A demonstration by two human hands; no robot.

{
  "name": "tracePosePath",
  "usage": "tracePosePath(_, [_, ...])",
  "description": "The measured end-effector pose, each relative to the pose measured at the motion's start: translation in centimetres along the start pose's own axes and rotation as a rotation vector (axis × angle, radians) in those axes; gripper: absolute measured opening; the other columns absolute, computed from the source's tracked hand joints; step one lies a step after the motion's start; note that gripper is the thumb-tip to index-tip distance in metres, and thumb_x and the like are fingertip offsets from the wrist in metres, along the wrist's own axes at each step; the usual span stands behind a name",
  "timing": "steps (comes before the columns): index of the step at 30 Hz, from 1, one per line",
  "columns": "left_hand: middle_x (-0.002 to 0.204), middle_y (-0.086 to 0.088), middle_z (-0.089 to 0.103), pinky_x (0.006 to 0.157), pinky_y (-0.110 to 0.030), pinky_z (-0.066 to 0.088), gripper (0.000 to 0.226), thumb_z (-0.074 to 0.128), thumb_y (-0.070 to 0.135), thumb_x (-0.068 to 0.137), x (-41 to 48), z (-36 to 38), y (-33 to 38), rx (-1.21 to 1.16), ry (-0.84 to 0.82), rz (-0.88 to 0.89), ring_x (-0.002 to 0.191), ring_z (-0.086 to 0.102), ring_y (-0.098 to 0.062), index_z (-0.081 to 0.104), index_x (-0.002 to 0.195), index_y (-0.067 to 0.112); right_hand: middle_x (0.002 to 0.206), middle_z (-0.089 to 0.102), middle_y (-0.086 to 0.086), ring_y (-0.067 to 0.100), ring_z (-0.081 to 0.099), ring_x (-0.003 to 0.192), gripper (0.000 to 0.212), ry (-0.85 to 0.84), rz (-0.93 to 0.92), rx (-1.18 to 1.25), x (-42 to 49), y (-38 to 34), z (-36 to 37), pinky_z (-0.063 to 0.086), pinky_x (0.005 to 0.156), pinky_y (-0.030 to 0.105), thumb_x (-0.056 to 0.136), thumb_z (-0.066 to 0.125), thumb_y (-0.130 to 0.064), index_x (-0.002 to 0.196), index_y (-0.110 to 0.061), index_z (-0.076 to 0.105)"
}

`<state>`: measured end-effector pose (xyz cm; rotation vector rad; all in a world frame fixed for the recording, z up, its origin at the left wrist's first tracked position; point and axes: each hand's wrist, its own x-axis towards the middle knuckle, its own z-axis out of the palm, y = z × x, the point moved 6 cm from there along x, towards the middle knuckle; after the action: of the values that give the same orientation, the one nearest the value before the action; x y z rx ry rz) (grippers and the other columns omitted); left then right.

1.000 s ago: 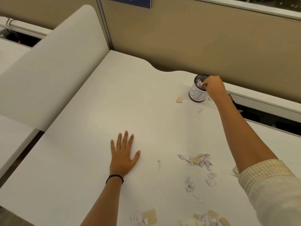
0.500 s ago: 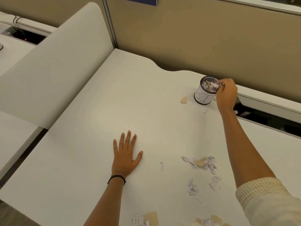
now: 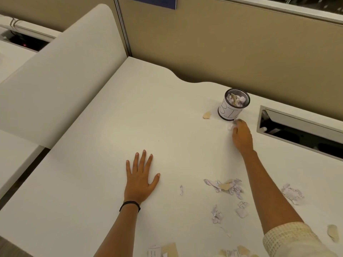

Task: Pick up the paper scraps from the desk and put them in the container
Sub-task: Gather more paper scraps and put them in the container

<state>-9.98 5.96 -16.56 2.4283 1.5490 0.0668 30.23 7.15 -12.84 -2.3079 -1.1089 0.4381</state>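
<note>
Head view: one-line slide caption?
Right hand reaches a white scrap beside the container; left hand rests flat on the desk.

One desk (image 3: pixel 92 182) bears one container (image 3: pixel 231 113) (the scraps inside it are too tangled to count). Two hands show, the left hand (image 3: pixel 140 179) and the right hand (image 3: pixel 242 138), with one wristband (image 3: pixel 130 204). Loose on the desk lie at least five tan scraps (image 3: pixel 207 115) and roughly ten white scraps (image 3: pixel 293 193), several bunched in one heap, so that tally is inexact. There is one slot (image 3: pixel 297 127) and one sign (image 3: pixel 148 1).
</note>
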Motion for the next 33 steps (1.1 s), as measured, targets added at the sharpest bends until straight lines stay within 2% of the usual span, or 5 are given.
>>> tracePosePath(12, [0.159,-0.002,0.006,0.116,-0.051,-0.002,0.070,0.025,0.057,0.090,0.0,-0.1,0.0,0.011,0.002,0.002,0.146,0.003,-0.024,0.011,0.150,0.024,0.149,0.031,0.015,0.027,0.034,0.136,0.045,-0.209,-0.227,-0.165,-1.9,-6.3,4.7,0.031,0.108,0.035,0.097,0.036,-0.004,0.142,-0.004,0.032])
tracePosePath(20, [0.159,-0.004,0.010,0.115,-0.052,0.001,0.070,0.026,0.057,0.090,0.0,0.0,0.0,0.036,-0.002,0.007,0.146,0.007,-0.026,0.015,0.150,0.022,0.159,0.000,0.010,0.034,0.000,0.146,0.069,-0.453,-0.387,-0.350,1.2,-6.5,6.0,0.017,0.116,0.044,0.090,0.031,0.014,0.149,-0.021,0.018])
tracePosePath(24, [0.159,-0.003,0.010,0.116,-0.052,0.001,0.070,0.027,0.057,0.090,0.0,0.0,0.1,0.031,0.004,0.008,0.146,0.006,-0.025,0.014,0.150,0.023,0.159,0.012,0.000,0.027,0.007,0.147,0.064,-0.419,-0.426,-0.413,0.4,-6.0,6.2,0.021,0.117,0.042,0.092,0.027,0.010,0.147,-0.023,0.025])
tracePosePath(28, [0.159,-0.002,0.009,0.116,-0.051,0.000,0.070,0.026,0.056,0.090,0.0,-0.1,0.1,0.021,0.007,0.003,0.146,0.005,-0.024,0.013,0.150,0.024,0.145,0.042,-0.004,0.015,0.040,0.128,0.036,-0.298,-0.500,-0.455,-1.7,-6.4,6.1,0.028,0.114,0.039,0.099,0.037,-0.028,0.133,-0.023,0.048])
tracePosePath(33, [0.159,-0.003,0.009,0.116,-0.054,0.004,0.070,0.023,0.057,0.089,-0.1,-0.3,0.2,0.008,0.001,0.000,0.146,0.004,-0.024,0.015,0.150,0.023,0.120,0.054,0.011,0.024,0.050,0.103,0.025,-0.151,-0.498,-0.427,-4.3,-5.4,5.7,0.041,0.088,0.034,0.097,0.036,-0.013,0.114,-0.009,0.054])
